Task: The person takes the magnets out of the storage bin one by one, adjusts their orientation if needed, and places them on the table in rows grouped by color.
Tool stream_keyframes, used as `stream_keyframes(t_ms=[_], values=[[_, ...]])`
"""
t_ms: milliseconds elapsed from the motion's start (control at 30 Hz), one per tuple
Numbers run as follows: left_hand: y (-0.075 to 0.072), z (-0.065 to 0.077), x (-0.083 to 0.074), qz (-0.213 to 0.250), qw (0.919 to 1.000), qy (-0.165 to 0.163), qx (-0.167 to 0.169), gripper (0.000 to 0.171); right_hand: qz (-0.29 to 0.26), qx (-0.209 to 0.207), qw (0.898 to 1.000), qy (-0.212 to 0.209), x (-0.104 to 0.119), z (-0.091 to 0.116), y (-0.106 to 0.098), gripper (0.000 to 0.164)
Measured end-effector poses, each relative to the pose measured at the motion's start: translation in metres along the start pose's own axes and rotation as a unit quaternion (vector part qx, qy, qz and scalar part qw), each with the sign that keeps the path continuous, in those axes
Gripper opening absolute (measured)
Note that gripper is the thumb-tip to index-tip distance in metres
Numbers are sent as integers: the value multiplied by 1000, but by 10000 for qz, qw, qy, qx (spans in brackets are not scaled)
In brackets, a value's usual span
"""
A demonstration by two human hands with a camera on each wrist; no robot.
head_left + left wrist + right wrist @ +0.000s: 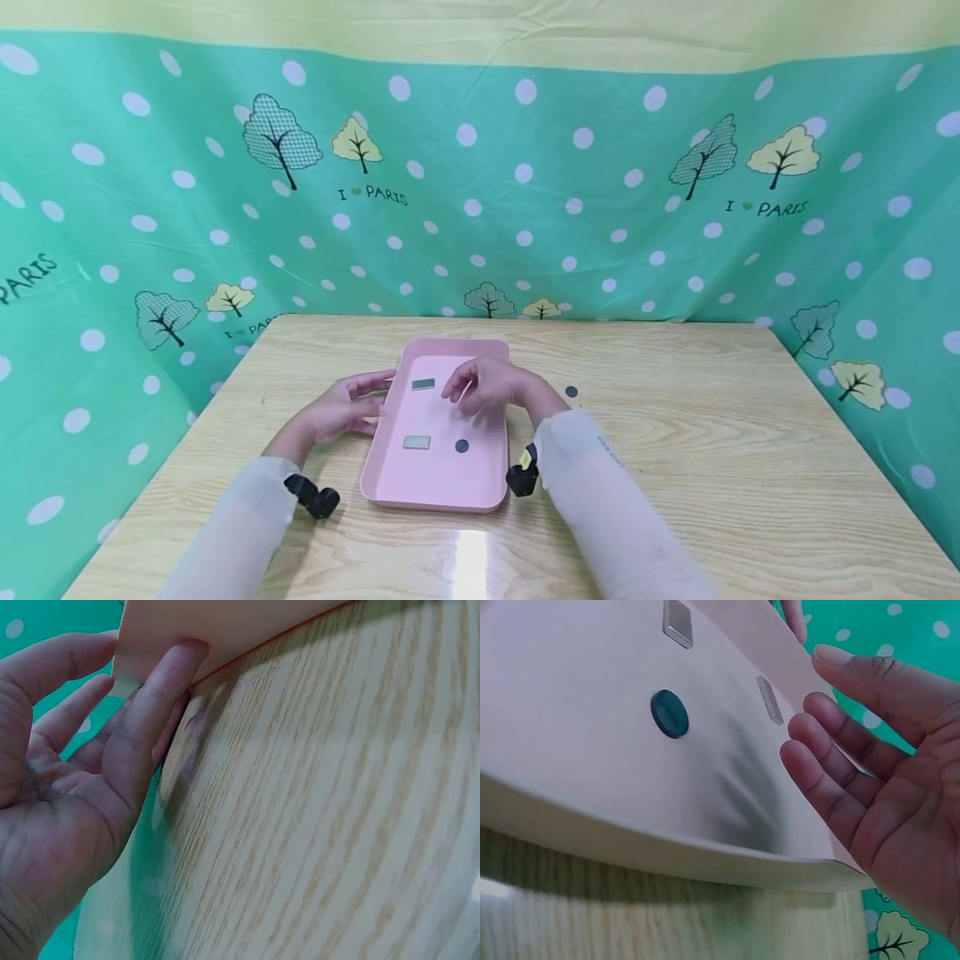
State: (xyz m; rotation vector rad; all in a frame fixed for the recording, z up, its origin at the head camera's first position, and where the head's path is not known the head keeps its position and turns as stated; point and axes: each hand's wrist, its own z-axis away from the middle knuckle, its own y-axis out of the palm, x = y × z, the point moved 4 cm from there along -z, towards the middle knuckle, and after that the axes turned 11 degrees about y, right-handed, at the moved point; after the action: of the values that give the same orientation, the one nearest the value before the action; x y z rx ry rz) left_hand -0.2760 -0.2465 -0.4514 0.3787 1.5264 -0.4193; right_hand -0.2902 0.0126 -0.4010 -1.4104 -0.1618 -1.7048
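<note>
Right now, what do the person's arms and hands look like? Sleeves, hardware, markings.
Long off-white sleeves: left sleeve and right sleeve, the latter with small dark lettering. Black left wrist camera; black right wrist camera with a yellow patch. Left hand and right hand: no gloves visible.

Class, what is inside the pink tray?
The pink tray holds two rectangular pieces and one dark disc. In the head view, the right hand hides part of the inside from sight.
</note>
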Motion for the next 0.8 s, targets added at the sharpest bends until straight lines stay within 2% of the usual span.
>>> stream_keyframes(t_ms=[433,667,800], values=[[0,0,0,71,10000,-8,34,70,-215,-136,9995,166,-3,-6,11,24],[-1,1,0,102,9999,-25,30,71,248,-286,9990,257,-2,-9,15,19],[-1,1,0,132,9999,-47,46,71,524,-240,9977,355,-1,-9,17,19]])
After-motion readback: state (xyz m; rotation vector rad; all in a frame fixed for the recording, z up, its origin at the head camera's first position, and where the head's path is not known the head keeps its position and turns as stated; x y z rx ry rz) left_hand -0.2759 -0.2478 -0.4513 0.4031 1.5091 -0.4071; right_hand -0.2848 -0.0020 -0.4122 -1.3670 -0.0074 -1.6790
